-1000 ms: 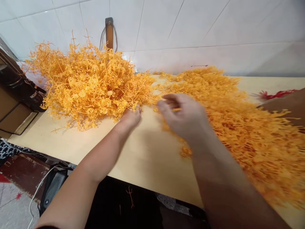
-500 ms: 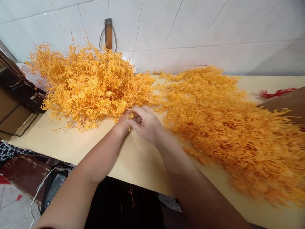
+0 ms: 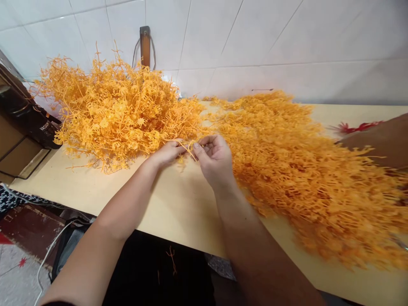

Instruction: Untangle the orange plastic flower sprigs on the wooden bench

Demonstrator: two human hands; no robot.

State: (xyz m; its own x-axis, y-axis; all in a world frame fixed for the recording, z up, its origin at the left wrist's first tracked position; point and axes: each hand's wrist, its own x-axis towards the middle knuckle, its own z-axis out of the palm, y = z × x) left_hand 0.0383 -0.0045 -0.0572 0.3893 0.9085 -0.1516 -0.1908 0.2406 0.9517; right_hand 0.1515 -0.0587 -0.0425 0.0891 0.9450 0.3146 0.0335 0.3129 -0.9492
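At the frame's centre, our left hand and right hand pinch thin orange stems, each grip nearly closed, and a hard tug could snap them.

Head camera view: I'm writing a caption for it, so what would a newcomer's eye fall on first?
Probably the bushy orange mound at left and the wide orange heap spread over the right of the pale table. Next, near the middle, the right hand pinches thin orange strands close to the left hand. A small red spiky piece stands out at far right.
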